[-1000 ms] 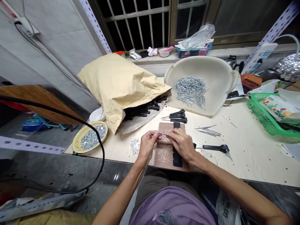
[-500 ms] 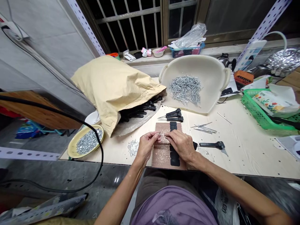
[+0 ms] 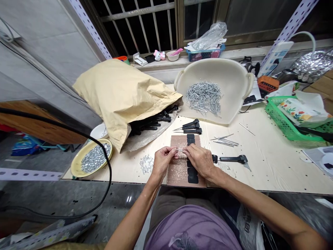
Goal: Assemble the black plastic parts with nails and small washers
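My left hand and my right hand meet over a brown board. Both are closed in a pinch on a thin metal pin, a short length of which shows between the fingertips. If a smaller part is on its left end, my fingers hide it. Under my right hand runs a column of black pads fixed along the board. Left of the board lie small shiny metal bits. Several loose pins lie to the right, above a black-handled piece with a metal shaft.
Behind the board lie black-handled pieces. A yellow sack spills more of them. A white basin holds a pile of pins, and a yellow bowl holds metal bits. At right stands a green basket. A black cable hangs at left.
The view has shifted slightly, so the table things sit a little further left. Both hands keep their pinch over the board, and more of the pin shows between them.
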`<state>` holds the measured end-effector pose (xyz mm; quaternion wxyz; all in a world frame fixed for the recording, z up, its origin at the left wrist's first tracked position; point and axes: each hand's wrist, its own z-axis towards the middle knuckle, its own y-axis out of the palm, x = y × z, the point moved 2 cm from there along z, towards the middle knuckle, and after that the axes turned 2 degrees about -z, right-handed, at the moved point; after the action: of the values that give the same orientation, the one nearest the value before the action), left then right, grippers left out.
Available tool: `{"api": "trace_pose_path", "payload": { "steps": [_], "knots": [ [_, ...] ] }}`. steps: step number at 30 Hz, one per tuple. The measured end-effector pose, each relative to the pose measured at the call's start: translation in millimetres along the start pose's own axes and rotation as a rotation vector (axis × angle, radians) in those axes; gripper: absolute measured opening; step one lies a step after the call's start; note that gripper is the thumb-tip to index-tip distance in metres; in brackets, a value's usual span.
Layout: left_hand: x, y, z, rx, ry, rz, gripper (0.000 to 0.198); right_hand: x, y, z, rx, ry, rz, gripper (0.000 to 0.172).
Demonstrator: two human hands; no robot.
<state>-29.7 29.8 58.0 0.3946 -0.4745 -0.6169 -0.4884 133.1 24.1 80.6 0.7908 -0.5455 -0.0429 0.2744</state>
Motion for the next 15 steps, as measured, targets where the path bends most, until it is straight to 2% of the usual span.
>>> {"api": "trace_pose_path", "payload": {
  "steps": [3, 8, 15],
  "knots": [
    [2, 1.3, 0, 0.007, -0.013, 0.001, 0.033, 3, 0, 1, -0.045, 0.016, 0.077, 0.023],
    [3, 4.3, 0, -0.013, -0.031, -0.002, 0.033, 7, 4, -2, -0.046, -0.005, 0.106, 0.026],
    [0, 5.2, 3, -0.051, -0.059, 0.035, 0.033, 19, 9, -3, -0.115, 0.074, 0.435, 0.017]
  ]
}}
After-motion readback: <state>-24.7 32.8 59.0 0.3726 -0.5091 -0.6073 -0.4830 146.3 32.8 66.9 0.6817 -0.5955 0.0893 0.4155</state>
